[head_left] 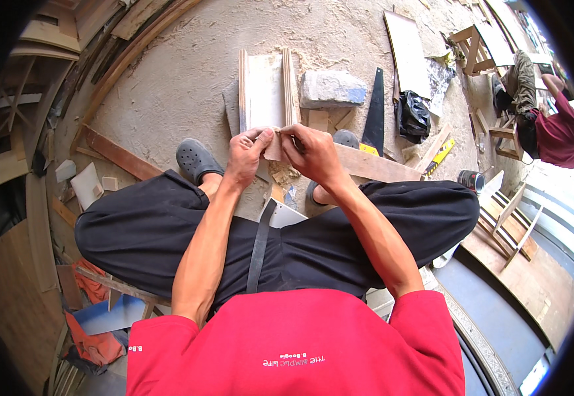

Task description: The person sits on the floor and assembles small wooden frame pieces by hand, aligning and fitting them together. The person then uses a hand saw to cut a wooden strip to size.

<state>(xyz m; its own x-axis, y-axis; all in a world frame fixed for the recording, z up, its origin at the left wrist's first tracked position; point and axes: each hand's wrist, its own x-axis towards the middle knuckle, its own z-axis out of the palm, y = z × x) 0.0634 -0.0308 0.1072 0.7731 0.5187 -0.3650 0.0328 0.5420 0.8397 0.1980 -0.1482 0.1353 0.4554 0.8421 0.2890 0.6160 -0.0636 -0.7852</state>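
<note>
My left hand [247,153] and my right hand [312,153] meet in front of me, above the near end of a wooden channel. Between them they pinch a small, flat, pale brown piece [274,152]; whether it is thin wood or sandpaper I cannot make out. Fingers of both hands are closed on it and hide part of it. The channel [265,82] has a white base and two raised side strips, and lies on the ground just beyond my hands. To the right of my right hand, a long board [376,165] runs outward by my knee.
A whitish block [332,88] and a handsaw [375,115] lie right of the channel. Farther right are a black plastic bag [412,117], a yellow-handled tool [440,158] and an open can [472,180]. Another person [556,132] sits at the far right. Boards [118,154] lie at left.
</note>
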